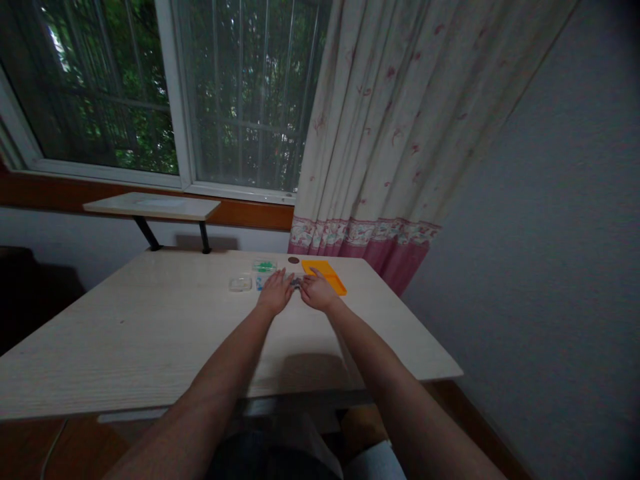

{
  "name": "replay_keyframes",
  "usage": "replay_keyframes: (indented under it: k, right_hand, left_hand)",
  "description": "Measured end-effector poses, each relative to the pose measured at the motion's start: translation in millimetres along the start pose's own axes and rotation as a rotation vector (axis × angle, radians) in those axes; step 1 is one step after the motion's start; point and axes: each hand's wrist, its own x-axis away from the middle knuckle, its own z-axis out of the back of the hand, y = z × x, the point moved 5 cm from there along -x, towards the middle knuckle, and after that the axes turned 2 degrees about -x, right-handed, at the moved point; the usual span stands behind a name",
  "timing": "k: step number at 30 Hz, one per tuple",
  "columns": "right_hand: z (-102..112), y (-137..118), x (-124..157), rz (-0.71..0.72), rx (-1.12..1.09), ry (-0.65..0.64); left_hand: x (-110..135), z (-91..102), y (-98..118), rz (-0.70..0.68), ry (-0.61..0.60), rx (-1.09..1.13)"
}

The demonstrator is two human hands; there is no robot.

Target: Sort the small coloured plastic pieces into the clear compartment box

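The left hand and right hand reach over the tabletop, close together with dark pieces between them; whether either grips cannot be told. The left overlaps a blue-filled box, beside a clear box and a green-filled box. The right overlaps a yellow tray. A brown disc lies beyond the hands.

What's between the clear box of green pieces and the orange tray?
A dark brown round object lies between the clear box and orange tray, seen in the head view.
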Motion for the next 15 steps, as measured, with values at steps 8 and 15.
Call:
replay_keyframes:
  k: [8,15]
  right_hand:
    - [26,82,6,-0.607,0.041,-0.022]
    - [13,159,25,-0.986,-0.095,-0.037]
  left_hand:
    - [5,-16.1,8,0.007,-0.026,0.088]
    - [7,-17.4,9,0.018,-0.002,0.11]
